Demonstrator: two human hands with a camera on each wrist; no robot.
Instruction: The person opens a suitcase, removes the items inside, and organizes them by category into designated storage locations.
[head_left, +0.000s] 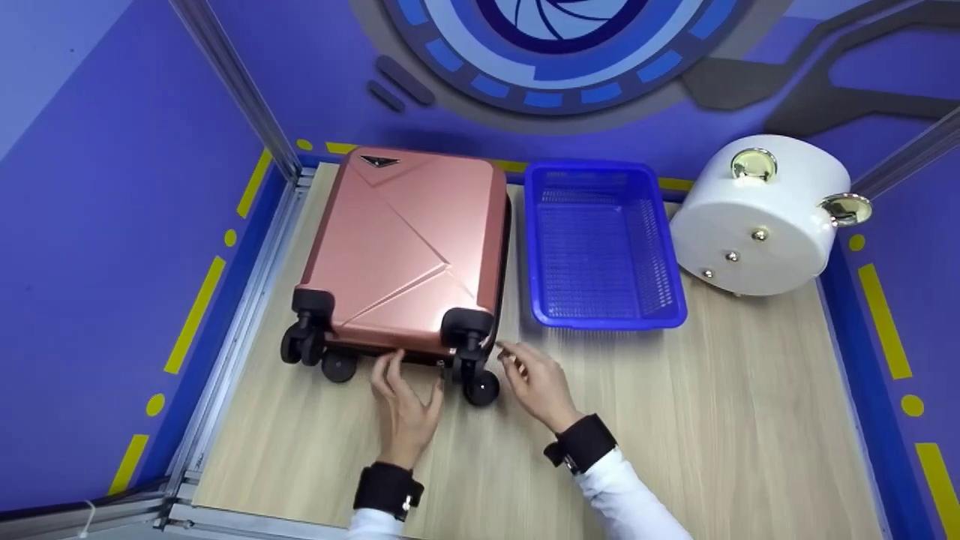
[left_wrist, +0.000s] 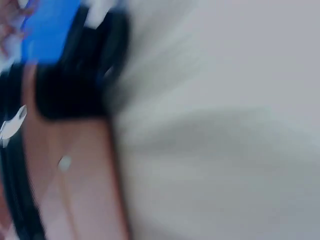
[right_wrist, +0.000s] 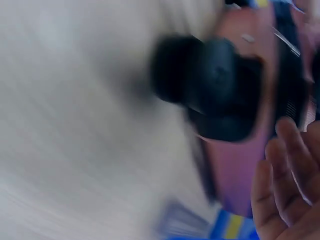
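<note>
A pink hard-shell suitcase [head_left: 409, 247] lies flat, its black wheels [head_left: 466, 352] toward me. My left hand [head_left: 409, 409] is at its near end between the wheels, fingertips at the lower edge and thumb spread beside a metal zipper pull [head_left: 441, 365]. In the left wrist view the zipper pull [left_wrist: 13, 124] lies on the black zipper band. My right hand [head_left: 536, 382] is beside the right corner wheel, thumb and forefinger close to the suitcase's corner. In the right wrist view, blurred, the right hand's fingers [right_wrist: 285, 170] extend over the zipper side, nothing visible in them.
A blue plastic basket [head_left: 606, 324] stands just right of the suitcase. Farther right, a white round case [head_left: 750, 255] with gold ear-like fittings leans toward the corner. Blue walls [head_left: 150, 247] with yellow marks and metal rails [head_left: 247, 300] enclose the wooden surface [head_left: 720, 435].
</note>
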